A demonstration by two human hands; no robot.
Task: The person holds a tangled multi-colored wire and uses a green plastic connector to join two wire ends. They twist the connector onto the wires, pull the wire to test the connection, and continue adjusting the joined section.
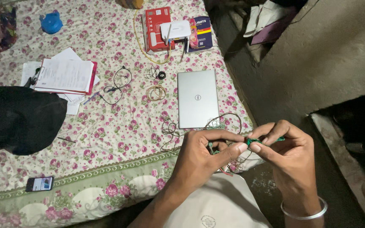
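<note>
My left hand (201,158) and right hand (290,156) meet just in front of the closed silver laptop (197,98), near the edge of the floral bedsheet (106,131). The fingertips of both hands are pinched together on a thin green wire (256,140), which is stretched between them; its loose tangle (220,124) trails back toward the laptop's near edge. A silver bangle (305,211) sits on my right wrist. Well to the left of the laptop, a smartphone (39,183) lies by the sheet's border, and a black bag (20,118) beyond it. Left of the laptop sit a coiled cable (156,92), black earphones (117,84) and a clipboard of papers (65,76). Beyond the laptop, a white router (175,30) rests on a red box (157,29).
</note>
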